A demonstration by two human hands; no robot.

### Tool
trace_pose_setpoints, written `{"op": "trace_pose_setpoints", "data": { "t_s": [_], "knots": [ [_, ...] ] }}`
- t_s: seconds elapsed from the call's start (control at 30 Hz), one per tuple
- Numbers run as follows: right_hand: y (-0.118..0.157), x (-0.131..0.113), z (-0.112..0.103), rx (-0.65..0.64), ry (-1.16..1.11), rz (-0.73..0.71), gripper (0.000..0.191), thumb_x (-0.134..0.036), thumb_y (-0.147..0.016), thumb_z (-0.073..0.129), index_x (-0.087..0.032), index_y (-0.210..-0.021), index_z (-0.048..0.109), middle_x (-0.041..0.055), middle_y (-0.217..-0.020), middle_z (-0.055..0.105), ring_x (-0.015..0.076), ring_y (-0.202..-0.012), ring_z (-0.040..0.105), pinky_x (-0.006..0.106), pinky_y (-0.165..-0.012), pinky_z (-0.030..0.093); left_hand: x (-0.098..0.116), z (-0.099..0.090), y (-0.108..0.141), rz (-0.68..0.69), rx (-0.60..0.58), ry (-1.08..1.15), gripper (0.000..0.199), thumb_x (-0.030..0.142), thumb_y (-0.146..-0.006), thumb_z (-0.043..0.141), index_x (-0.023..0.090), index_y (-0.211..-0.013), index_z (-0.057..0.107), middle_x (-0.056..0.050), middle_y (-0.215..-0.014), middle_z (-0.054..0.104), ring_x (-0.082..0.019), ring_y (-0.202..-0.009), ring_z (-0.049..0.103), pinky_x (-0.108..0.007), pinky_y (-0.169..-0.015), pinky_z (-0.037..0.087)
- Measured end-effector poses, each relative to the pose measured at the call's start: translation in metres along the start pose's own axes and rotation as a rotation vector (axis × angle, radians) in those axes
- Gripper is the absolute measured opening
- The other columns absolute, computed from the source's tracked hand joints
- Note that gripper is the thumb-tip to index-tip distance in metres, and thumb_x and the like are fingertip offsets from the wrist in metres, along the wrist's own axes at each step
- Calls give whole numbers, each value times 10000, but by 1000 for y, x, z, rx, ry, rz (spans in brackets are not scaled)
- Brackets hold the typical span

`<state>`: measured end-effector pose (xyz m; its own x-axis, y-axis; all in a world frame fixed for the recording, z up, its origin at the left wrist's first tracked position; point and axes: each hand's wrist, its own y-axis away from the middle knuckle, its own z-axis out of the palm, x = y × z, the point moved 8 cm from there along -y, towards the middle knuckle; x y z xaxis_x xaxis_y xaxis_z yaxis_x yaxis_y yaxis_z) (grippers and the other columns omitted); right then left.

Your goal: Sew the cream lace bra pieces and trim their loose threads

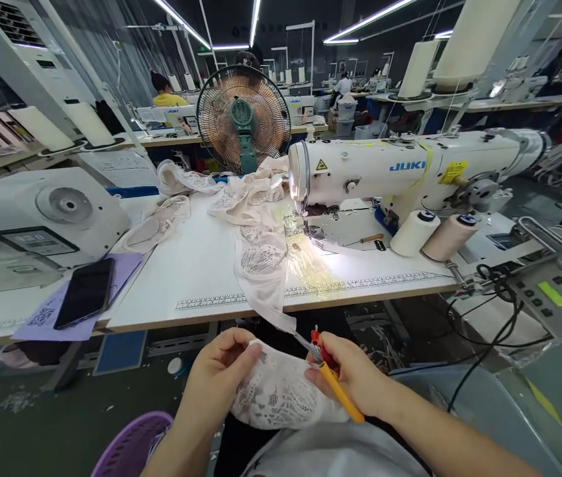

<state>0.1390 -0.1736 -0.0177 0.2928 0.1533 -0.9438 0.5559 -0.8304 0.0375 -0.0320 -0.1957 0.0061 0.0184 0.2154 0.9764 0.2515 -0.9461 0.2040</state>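
Below the table's front edge, a white lace bra cup point(281, 391) is held over the lap. My left hand point(221, 377) pinches its upper left edge between thumb and fingers. My right hand point(350, 371) is closed around small scissors point(343, 394) with an orange handle and a red part, their blades pointing up and left at the fabric strip near the cup's right side. A chain of joined white lace pieces point(261, 258) runs over the table point(186, 252) and hangs off its front edge near the blades.
A JUKI sewing machine point(365, 169) stands at right, thread cones point(414, 233) beside it. At left are another machine point(42, 218) and a phone point(85, 291) on purple paper. A fan point(243, 119) stands behind, a purple basket point(132, 444) below left, a control box point(559, 295) at right.
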Motion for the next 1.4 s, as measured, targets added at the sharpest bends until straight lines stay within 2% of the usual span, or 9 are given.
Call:
{"op": "trace_pose_setpoints", "data": {
  "t_s": [0.2, 0.4, 0.6, 0.7, 0.83, 1.03, 1.13, 1.23, 1.4],
  "knots": [
    [0, 28, -14, 12, 80, 41, 229, -208, -704, 539, -208, -659, 314, -18, -708, 456, 91, -577, 394, 205, -499, 376, -2, 20, -23, 22, -123, -27, 193, 359, -673, 649, 194, -630, 557, 47, -537, 475, -102, -525, 414, -207, -503, 331],
    [3, 50, -42, 50, 206, 80, 265, -111, -649, 526, -213, -637, 281, -5, -682, 485, 121, -606, 437, 224, -533, 370, -7, 30, -57, 24, -97, -151, 254, 444, -695, 609, 207, -715, 522, 77, -512, 366, -84, -465, 293, -201, -446, 227],
    [-4, 57, -67, 77, 376, 106, 214, -62, -659, 476, -206, -648, 317, -2, -680, 509, 122, -597, 429, 227, -526, 330, 9, 38, -107, 77, -116, -346, 246, 418, -649, 637, 194, -717, 561, 47, -599, 474, -112, -558, 395, -217, -515, 315],
    [-18, 51, -62, 53, 372, 88, 176, -79, -673, 480, -202, -660, 355, 12, -700, 544, 134, -608, 474, 235, -543, 354, 16, 22, -131, 49, -90, -353, 276, 436, -613, 671, 190, -691, 571, 42, -611, 509, -117, -579, 429, -212, -525, 333],
    [-48, 39, -25, -71, 350, 90, 178, -91, -614, 544, -190, -702, 426, 42, -773, 603, 177, -690, 559, 242, -572, 399, 21, -16, -152, -43, -78, -357, 390, 508, -501, 738, 183, -641, 575, 60, -530, 519, -101, -515, 427, -198, -492, 331],
    [-75, 18, 11, -244, 424, 72, 169, -137, -624, 558, -165, -781, 506, 60, -768, 621, 188, -649, 565, 254, -550, 404, 40, -77, -140, -143, -21, -356, 347, 466, -490, 786, 188, -588, 604, 93, -487, 559, -63, -492, 443, -160, -499, 321],
    [-74, 2, -12, -226, 363, 9, 150, -112, -630, 549, -178, -752, 493, 37, -763, 597, 151, -626, 532, 228, -538, 390, 55, -94, -124, -210, -18, -256, 362, 467, -466, 796, 205, -634, 613, 87, -506, 596, -79, -489, 472, -179, -488, 333],
    [-69, -16, -49, -163, 273, -65, 124, -115, -655, 527, -191, -723, 456, 21, -772, 567, 137, -640, 508, 218, -548, 390, 83, -97, -120, -92, 23, -264, 333, 422, -476, 789, 196, -656, 623, 63, -526, 620, -103, -535, 504, -180, -496, 345],
    [-71, -21, -112, 95, 356, -32, 112, -216, -720, 490, -210, -664, 393, -7, -644, 473, 128, -569, 413, 221, -486, 335, 121, -59, -126, 223, -112, -296, 225, 375, -557, 714, 179, -588, 606, 37, -514, 591, -86, -508, 447, -172, -482, 321]
  ]
}}
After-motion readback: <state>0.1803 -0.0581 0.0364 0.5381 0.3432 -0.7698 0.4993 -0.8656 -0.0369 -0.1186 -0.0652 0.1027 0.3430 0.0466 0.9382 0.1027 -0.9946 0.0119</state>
